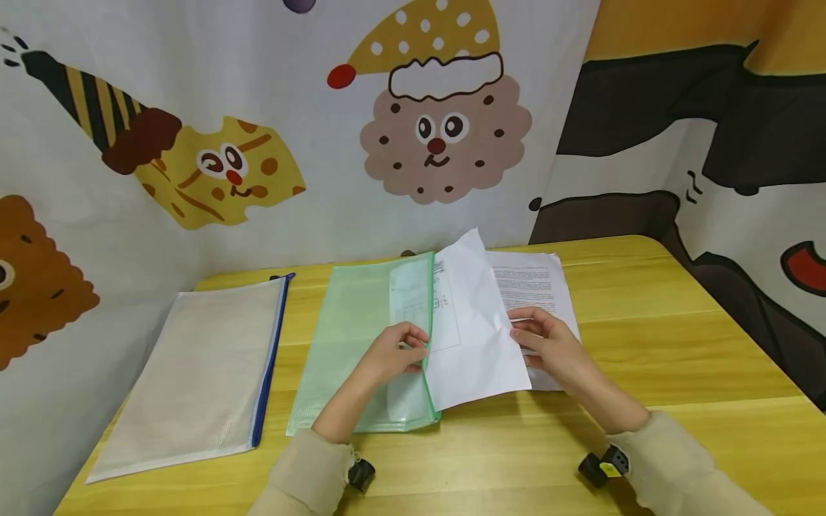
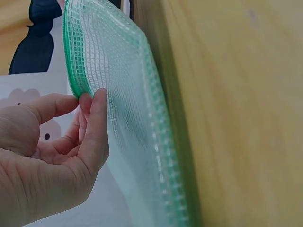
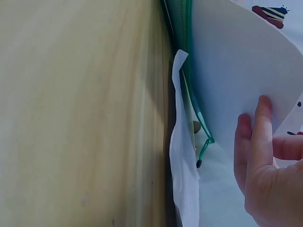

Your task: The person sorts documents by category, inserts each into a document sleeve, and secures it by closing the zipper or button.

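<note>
A green mesh zip pouch [image 1: 351, 337] lies on the table with its zip side to the right. My left hand [image 1: 393, 351] pinches the pouch's green opening edge between thumb and fingers, and in the left wrist view the mesh [image 2: 128, 71] lifts at that grip. A sheet of paper [image 1: 480, 337] with a drawing sits partly inside the pouch, showing through the mesh. My right hand [image 1: 551, 344] holds the sheet's right edge; in the right wrist view its fingers lie against the curved paper [image 3: 232, 61]. Under the sheet and right hand lies printed paper [image 1: 529, 283].
A whitish zip pouch [image 1: 200, 373] with a blue zip lies at the left of the wooden table [image 1: 645, 322]. A curtain [image 1: 310, 72] with cartoon biscuits hangs right behind the table's back edge. The green zip's pull [image 3: 201, 158] dangles in the right wrist view.
</note>
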The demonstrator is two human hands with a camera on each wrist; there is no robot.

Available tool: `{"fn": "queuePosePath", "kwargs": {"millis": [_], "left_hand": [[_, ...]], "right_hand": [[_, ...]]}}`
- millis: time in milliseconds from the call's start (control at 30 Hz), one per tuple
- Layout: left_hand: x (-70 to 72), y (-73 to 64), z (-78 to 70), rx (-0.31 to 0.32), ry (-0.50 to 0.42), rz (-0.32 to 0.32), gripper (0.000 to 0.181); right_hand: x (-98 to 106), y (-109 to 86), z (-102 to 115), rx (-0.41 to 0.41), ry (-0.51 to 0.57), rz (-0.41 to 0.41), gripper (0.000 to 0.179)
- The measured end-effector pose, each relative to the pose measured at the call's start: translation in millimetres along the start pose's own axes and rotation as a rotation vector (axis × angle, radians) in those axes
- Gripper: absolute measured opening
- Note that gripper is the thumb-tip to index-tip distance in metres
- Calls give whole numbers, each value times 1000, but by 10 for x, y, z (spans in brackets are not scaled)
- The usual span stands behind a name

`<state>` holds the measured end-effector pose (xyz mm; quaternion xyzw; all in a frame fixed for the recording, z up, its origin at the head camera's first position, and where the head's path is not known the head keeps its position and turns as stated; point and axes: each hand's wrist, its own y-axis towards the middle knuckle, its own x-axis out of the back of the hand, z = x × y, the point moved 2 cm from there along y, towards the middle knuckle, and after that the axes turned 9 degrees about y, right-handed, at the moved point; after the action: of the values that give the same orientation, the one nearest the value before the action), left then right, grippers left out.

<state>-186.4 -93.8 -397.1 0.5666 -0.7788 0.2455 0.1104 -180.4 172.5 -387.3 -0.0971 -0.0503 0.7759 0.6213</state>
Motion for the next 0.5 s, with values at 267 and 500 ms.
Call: {"fn": "queuePosePath", "kwargs": {"millis": [267, 500], "left_hand": [[10, -6, -21, -2, -12, 12, 18], [11, -11, -34, -15, -16, 26, 19]], "right_hand": [[-88, 30, -37, -12, -19, 14, 39], [-185, 62, -87, -21, -6, 33, 40]]}}
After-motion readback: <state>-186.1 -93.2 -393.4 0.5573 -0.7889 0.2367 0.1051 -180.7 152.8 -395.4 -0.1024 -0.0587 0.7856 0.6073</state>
